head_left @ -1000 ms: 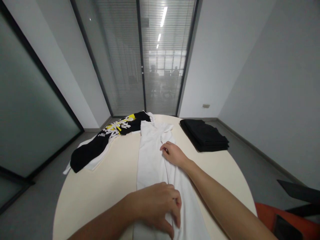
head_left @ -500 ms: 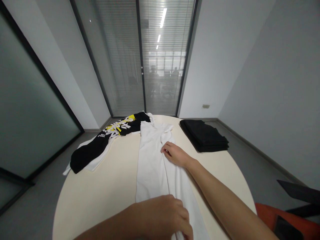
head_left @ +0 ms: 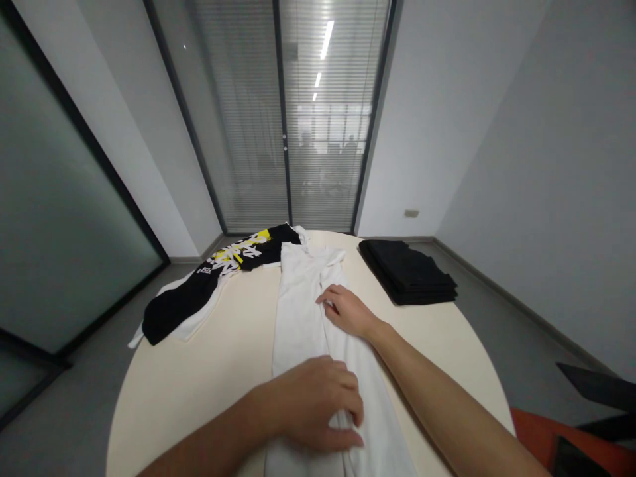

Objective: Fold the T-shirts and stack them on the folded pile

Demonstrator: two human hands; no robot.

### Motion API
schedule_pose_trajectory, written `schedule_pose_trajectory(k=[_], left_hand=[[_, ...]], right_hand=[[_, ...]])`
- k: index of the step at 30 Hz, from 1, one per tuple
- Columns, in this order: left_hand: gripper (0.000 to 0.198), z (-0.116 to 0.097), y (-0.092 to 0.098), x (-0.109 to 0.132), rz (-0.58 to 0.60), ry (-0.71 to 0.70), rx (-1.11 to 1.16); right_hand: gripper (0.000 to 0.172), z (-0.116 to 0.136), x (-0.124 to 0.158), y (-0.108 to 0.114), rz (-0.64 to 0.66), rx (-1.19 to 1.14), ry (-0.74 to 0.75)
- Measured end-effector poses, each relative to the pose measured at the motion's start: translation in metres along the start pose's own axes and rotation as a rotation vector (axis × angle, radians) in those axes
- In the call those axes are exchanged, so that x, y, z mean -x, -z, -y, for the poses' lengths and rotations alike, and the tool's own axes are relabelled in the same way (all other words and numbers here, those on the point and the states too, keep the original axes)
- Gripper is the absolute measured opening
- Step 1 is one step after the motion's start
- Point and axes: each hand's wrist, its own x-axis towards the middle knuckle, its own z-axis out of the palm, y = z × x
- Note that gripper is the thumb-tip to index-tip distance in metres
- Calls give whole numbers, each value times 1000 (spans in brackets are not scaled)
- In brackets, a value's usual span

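A white garment, folded lengthwise into a long strip, lies down the middle of the table. A seam or fold edge runs along its length. My right hand rests on its upper part, fingers slightly bent and touching the cloth by the fold edge. Closer to me, my left hand is over the lower part, with thumb and fingers apart and white fabric showing in the gap. Whether its fingertips touch the cloth I cannot tell. My left hand and forearm hide some of the garment.
The round cream table also holds black-and-white clothing with yellow print at the left. A stack of folded black clothes sits at the right. An orange chair stands beside the table at lower right.
My left hand has moved up and slightly left along the garment, and its thumb and fingers have spread. My right hand has barely shifted, its fingers now a little straighter.
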Motion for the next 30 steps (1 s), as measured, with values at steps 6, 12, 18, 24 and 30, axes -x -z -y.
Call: schedule_pose_trajectory(k=[6, 12, 18, 24, 30], left_hand=[[57, 40, 3, 16, -217, 545, -264], [81, 56, -3, 23, 11, 598, -126], [98, 34, 15, 27, 145, 574, -22], [60, 32, 19, 25, -82, 451, -70], [60, 56, 1, 15, -203, 436, -191]], right_hand=[[34, -3, 0, -1, -8, -7, -32], [29, -3, -3, 7, 64, -39, -84], [41, 2, -2, 23, 245, -124, -148], [51, 14, 7, 41, 408, -215, -126], [24, -20, 12, 39, 1, -129, -390]])
